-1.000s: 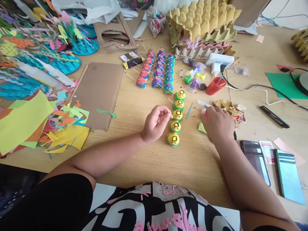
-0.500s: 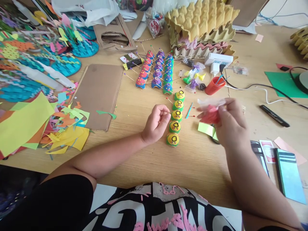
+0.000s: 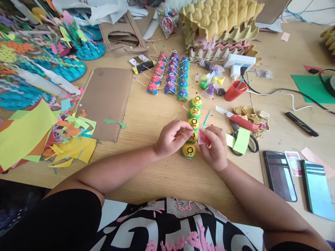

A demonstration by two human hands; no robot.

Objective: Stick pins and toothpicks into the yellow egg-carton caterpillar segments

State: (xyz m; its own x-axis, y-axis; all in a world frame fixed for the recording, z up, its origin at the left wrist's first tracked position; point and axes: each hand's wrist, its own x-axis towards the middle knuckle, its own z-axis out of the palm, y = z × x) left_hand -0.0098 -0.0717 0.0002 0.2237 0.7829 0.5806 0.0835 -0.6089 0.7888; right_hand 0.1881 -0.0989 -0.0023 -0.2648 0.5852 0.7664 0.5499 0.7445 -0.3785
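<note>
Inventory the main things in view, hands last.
Domes: five, yellow and green, centre
Painted rows: three, multicoloured, behind domes
Bag: one, red contents, centre
Knife: one, red handle, right
Scissors: one, black, right
Cup: one, red, right
Egg trays: several, mixed, back
Power strip: one, white, back
Phone: one, dark, right
Marker: one, black, right
Cardboard sheet: one, brown, left
Paper scraps: many, mixed, left
Woven discs: several, blue, left
Left hand: one, bare, at domes
Right hand: one, bare, holding bag

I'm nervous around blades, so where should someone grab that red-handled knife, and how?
Probably by the red handle, from above on the person's right: that long handle lies exposed toward the right, while the blade points left.
</note>
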